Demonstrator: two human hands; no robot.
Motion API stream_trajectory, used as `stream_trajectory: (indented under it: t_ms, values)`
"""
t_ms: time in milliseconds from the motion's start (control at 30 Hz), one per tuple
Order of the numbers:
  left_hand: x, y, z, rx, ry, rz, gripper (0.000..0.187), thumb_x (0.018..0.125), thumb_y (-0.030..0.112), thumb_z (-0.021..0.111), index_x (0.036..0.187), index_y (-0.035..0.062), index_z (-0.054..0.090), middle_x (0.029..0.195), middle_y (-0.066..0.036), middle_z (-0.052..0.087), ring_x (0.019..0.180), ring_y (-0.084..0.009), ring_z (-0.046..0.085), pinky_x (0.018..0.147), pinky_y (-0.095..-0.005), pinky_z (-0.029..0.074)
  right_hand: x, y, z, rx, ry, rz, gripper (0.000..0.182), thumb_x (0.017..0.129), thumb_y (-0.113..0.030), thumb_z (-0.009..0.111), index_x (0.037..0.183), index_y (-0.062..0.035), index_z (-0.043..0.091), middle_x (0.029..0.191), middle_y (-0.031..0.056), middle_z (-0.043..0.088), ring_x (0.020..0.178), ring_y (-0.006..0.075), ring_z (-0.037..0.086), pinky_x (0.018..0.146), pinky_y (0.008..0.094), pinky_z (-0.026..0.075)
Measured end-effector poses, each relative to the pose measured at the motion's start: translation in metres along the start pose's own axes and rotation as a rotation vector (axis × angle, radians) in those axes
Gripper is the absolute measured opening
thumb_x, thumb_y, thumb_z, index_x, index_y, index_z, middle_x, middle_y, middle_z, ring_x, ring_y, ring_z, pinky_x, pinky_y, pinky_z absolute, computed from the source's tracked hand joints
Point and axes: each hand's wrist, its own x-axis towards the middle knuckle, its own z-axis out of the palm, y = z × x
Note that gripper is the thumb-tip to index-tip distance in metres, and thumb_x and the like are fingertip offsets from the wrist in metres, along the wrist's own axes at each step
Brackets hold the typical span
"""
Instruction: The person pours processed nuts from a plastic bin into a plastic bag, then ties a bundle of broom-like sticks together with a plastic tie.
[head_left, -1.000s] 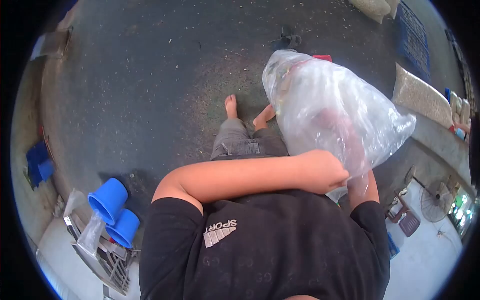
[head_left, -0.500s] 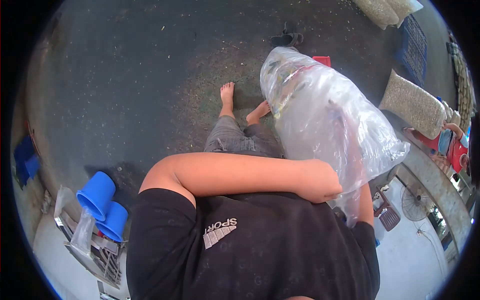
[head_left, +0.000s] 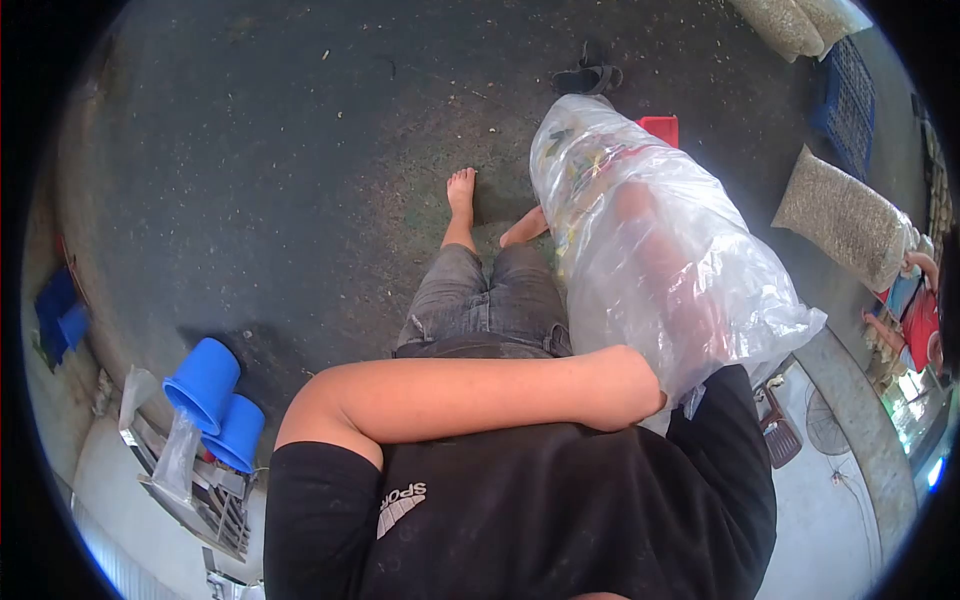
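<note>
A large clear plastic bag (head_left: 690,240) stands slanting at the right of my legs, with green, yellow and red bits showing through its far end. Closed at the bag's near rim is my left hand (head_left: 635,388), my left forearm lying across my front. My right arm reaches inside the bag up to the black sleeve. Through the cloudy plastic my right hand (head_left: 634,200) is only a blurred pinkish shape, its fingers unreadable.
Dark sandals (head_left: 587,80) and a red container (head_left: 660,129) lie beyond the bag. Blue buckets (head_left: 203,384) are at left. At right are a filled sack (head_left: 840,215), a blue crate (head_left: 850,110), a fan and another person in red (head_left: 920,320).
My right arm has gone deeper into the bag, its sleeve now at the opening. My left hand has shifted slightly left and down in view, and more of my legs shows.
</note>
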Motion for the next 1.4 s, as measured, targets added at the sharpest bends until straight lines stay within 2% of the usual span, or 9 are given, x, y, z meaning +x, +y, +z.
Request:
stream_trajectory:
  t_ms: [133, 200, 300, 467, 833, 967, 1133, 1300, 1400]
  values:
    - [0.001, -0.005, -0.005, -0.098, -0.09, 0.022, 0.018, 0.078, 0.013, 0.057, 0.09, 0.0014, 0.063, 0.075, -0.016, 0.065, 0.072, -0.0376, 0.066, 0.063, -0.0472, 0.052, -0.008, 0.008, -0.01, 0.035, 0.01, -0.03, 0.04, 0.091, -0.031, 0.059, 0.125, -0.0105, 0.059, 0.107, 0.0106, 0.064, 0.099, 0.0247, 0.061, 0.082, 0.0366, 0.05]
    - [0.003, -0.005, -0.004, -0.191, 0.086, 0.271, 0.022, 0.079, 0.015, 0.055, 0.097, 0.003, 0.061, 0.086, -0.015, 0.066, 0.081, -0.0355, 0.065, 0.068, -0.0459, 0.051, -0.029, 0.012, -0.028, 0.083, 0.025, -0.058, 0.04, 0.091, -0.031, 0.059, 0.125, -0.0107, 0.059, 0.107, 0.0107, 0.064, 0.099, 0.0247, 0.061, 0.082, 0.0365, 0.05]
    - [0.009, 0.0, -0.017, -0.373, 0.179, 0.38, 0.026, 0.081, 0.017, 0.055, 0.103, 0.0038, 0.059, 0.094, -0.013, 0.064, 0.09, -0.0334, 0.064, 0.072, -0.0441, 0.051, -0.055, 0.019, -0.056, 0.152, 0.042, -0.082, 0.04, 0.091, -0.031, 0.059, 0.125, -0.0109, 0.059, 0.107, 0.0107, 0.064, 0.099, 0.0247, 0.061, 0.082, 0.0364, 0.05]
    - [0.025, 0.001, -0.024, -0.38, 0.145, 0.366, 0.028, 0.082, 0.019, 0.055, 0.105, 0.0036, 0.058, 0.095, -0.014, 0.064, 0.091, -0.0337, 0.063, 0.074, -0.0445, 0.051, -0.028, 0.025, -0.055, 0.068, 0.015, -0.133, 0.039, 0.09, -0.031, 0.06, 0.124, -0.0114, 0.059, 0.107, 0.0108, 0.064, 0.099, 0.0247, 0.061, 0.082, 0.0362, 0.05]
    - [0.022, -0.043, -0.04, -0.447, 0.19, 0.268, 0.03, 0.083, 0.022, 0.055, 0.104, 0.001, 0.059, 0.093, -0.017, 0.065, 0.089, -0.0367, 0.063, 0.074, -0.0458, 0.051, 0.109, 0.017, -0.008, -0.07, -0.022, -0.15, 0.038, 0.09, -0.03, 0.061, 0.123, -0.0123, 0.06, 0.107, 0.0111, 0.064, 0.098, 0.0248, 0.061, 0.081, 0.0358, 0.05]
    - [0.021, -0.044, -0.043, -0.463, 0.197, 0.252, 0.03, 0.081, 0.022, 0.056, 0.103, 0.0017, 0.06, 0.092, -0.017, 0.065, 0.088, -0.0362, 0.064, 0.073, -0.0458, 0.051, 0.121, 0.02, -0.003, -0.079, -0.013, -0.14, 0.038, 0.09, -0.03, 0.061, 0.123, -0.0126, 0.061, 0.107, 0.0112, 0.064, 0.098, 0.0248, 0.061, 0.081, 0.0357, 0.051]
    - [0.021, -0.038, -0.049, -0.41, 0.198, 0.275, 0.029, 0.08, 0.021, 0.056, 0.102, 0.0023, 0.061, 0.09, -0.015, 0.066, 0.087, -0.0357, 0.064, 0.072, -0.0456, 0.05, 0.069, 0.031, -0.005, -0.082, -0.01, -0.196, 0.037, 0.09, -0.03, 0.062, 0.123, -0.0131, 0.061, 0.107, 0.0113, 0.064, 0.098, 0.0248, 0.061, 0.081, 0.0355, 0.051]
    - [0.016, -0.022, -0.049, -0.21, -0.01, 0.201, 0.021, 0.088, 0.024, 0.054, 0.092, 0.0047, 0.063, 0.086, -0.015, 0.066, 0.08, -0.0369, 0.063, 0.07, -0.0479, 0.049, -0.021, 0.053, -0.016, -0.086, 0.021, -0.189, 0.037, 0.09, -0.03, 0.062, 0.122, -0.0135, 0.061, 0.107, 0.0114, 0.064, 0.098, 0.0248, 0.061, 0.081, 0.0353, 0.051]
    - [0.013, -0.009, -0.05, -0.117, -0.078, 0.185, 0.026, 0.093, 0.027, 0.051, 0.086, 0.0044, 0.062, 0.082, -0.017, 0.065, 0.078, -0.0387, 0.063, 0.07, -0.0494, 0.048, -0.093, 0.067, -0.031, -0.092, 0.074, -0.146, 0.036, 0.089, -0.03, 0.062, 0.122, -0.0138, 0.062, 0.107, 0.0115, 0.064, 0.098, 0.0248, 0.061, 0.08, 0.0352, 0.051]
